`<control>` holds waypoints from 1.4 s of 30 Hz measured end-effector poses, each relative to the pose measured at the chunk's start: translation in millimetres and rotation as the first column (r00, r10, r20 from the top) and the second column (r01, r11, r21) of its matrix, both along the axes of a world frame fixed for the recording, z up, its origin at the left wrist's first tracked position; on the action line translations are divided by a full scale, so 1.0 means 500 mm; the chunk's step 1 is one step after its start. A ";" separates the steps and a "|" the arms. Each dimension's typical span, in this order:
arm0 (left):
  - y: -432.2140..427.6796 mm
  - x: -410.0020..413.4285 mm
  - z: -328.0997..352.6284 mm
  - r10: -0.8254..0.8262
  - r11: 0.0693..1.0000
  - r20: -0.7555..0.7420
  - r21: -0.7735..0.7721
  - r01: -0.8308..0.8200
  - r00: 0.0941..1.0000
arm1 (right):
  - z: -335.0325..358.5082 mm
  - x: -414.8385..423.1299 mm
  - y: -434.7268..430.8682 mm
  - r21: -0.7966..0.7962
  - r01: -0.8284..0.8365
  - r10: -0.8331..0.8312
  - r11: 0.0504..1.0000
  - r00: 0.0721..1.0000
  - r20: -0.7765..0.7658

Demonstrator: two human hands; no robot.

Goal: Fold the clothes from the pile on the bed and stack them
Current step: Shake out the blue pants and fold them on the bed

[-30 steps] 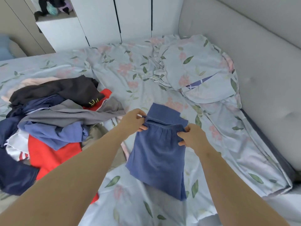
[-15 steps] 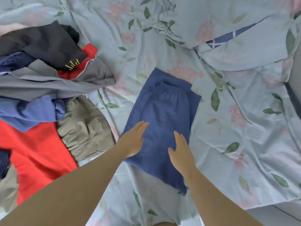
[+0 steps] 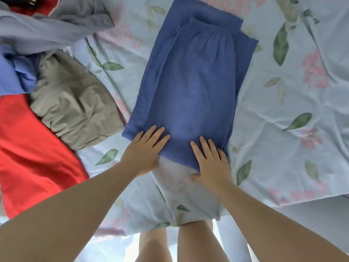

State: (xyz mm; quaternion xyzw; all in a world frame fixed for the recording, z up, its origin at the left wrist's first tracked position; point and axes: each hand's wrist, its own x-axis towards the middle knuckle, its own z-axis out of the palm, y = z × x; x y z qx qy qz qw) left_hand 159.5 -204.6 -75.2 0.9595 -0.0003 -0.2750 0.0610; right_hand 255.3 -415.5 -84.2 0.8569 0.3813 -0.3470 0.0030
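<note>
Blue garment (image 3: 190, 82) lies flat on the bed (image 3: 283, 110), in the middle of the view, just right of the pile (image 3: 56, 91) of unfolded clothes. The bed wears a pale blue sheet printed with green leaves and pink flowers, creased all over, and its near edge hangs over the person's bare legs (image 3: 188, 242).

The garment is a soft, matte knit, folded into a long rectangle. A gathered, elastic-looking band crosses its far end, and an under-layer shows past the top layer on the left, far and right sides. Its long axis runs from near to far, leaning slightly right at the far end.

The left hand (image 3: 145, 150) presses on the near left corner and the right hand (image 3: 211, 163) on the near right corner. Each grip is fully open, with fingers straight on the cloth and closed around nothing.

The pile holds 4 pieces in view: a smooth red one (image 3: 28, 148) nearest, a crumpled beige one (image 3: 75, 106) touching it, a periwinkle one (image 3: 15, 72) at the left edge and a grey one (image 3: 47, 29) farthest.
</note>
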 end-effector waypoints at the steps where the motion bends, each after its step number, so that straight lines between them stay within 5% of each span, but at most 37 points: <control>1: 0.004 0.001 -0.003 -0.031 0.999 0.048 0.017 0.030 0.998 | -0.011 0.000 -0.006 0.009 -0.018 0.018 1.000 1.000 0.021; 6: 0.021 -0.004 -0.026 -0.083 0.996 0.235 0.061 0.070 0.969 | -0.020 -0.005 -0.008 0.126 0.037 -0.053 0.991 0.991 0.127; 10: 0.026 0.018 -0.003 -0.002 1.000 0.205 -0.021 0.007 0.979 | -0.003 0.004 0.002 0.176 0.116 -0.131 0.978 0.988 0.079; 15: 0.032 0.032 0.050 0.034 0.989 -0.028 -0.140 -0.038 0.999 | 0.039 0.021 -0.017 0.206 0.187 -0.184 0.960 0.982 -0.035; 18: 0.012 0.032 0.096 0.131 0.968 -0.220 -0.183 -0.173 0.967 | 0.086 0.013 -0.032 0.066 0.208 -0.195 0.976 0.966 -0.168; 24: -0.036 -0.018 0.161 0.109 0.889 -0.526 -0.328 -0.319 0.843 | 0.170 -0.024 -0.076 -0.216 -0.048 -0.067 0.975 0.866 -0.496; 28: -0.044 -0.035 0.192 0.109 0.837 -0.617 -0.366 -0.407 0.780 | 0.209 -0.029 -0.087 -0.291 -0.124 -0.064 0.949 0.826 -0.560; 32: -0.024 0.008 0.228 0.088 0.873 -0.572 -0.350 -0.340 0.815 | 0.224 0.013 -0.091 -0.281 -0.113 -0.035 0.953 0.881 -0.472; 35: 0.008 0.068 0.251 0.110 0.913 -0.496 -0.293 -0.285 0.861 | 0.227 0.070 -0.091 -0.182 0.065 -0.130 0.981 0.919 -0.371; 39: 0.060 0.161 0.264 0.231 0.937 -0.235 -0.208 -0.281 0.944 | 0.234 0.150 -0.056 -0.037 0.244 -0.247 0.969 0.956 -0.158; 42: 0.089 0.227 0.269 0.380 0.903 -0.004 -0.214 -0.372 0.925 | 0.238 0.202 -0.017 0.164 0.359 -0.371 0.919 0.927 0.050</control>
